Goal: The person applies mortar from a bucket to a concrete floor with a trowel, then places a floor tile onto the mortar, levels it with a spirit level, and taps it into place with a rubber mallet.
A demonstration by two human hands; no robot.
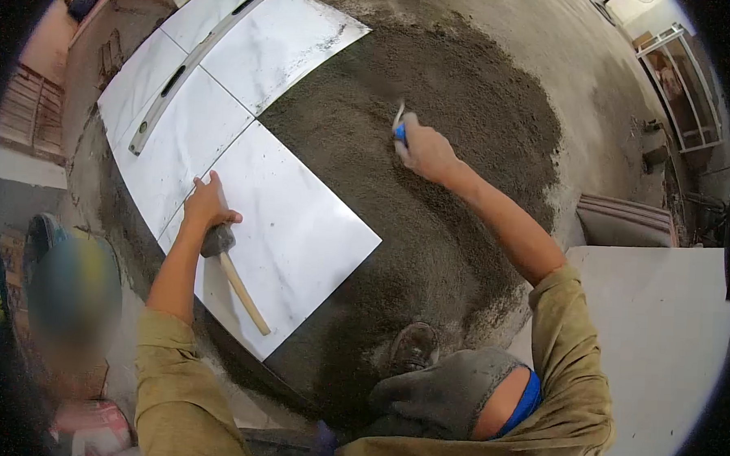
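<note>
My right hand (pixel 428 152) grips the blue handle of a trowel (pixel 399 132) over a bed of grey, damp-looking mortar (pixel 468 94). The trowel's blade is blurred and hard to make out. My left hand (pixel 207 202) rests with fingers apart on the white marbled floor tiles (pixel 292 217), close to a joint. Just below that hand lies a mallet (pixel 244 292) with a dark head and a pale wooden handle. Across the tiles farther up stretches a long metal spirit level (pixel 206 43).
A shoe (pixel 414 348) stands on the mortar near my body. At the right are a stack of tiles (pixel 626 221), a large white panel (pixel 646 322) and a white metal frame (pixel 681 87). A blurred shape (pixel 77 297) appears at the left.
</note>
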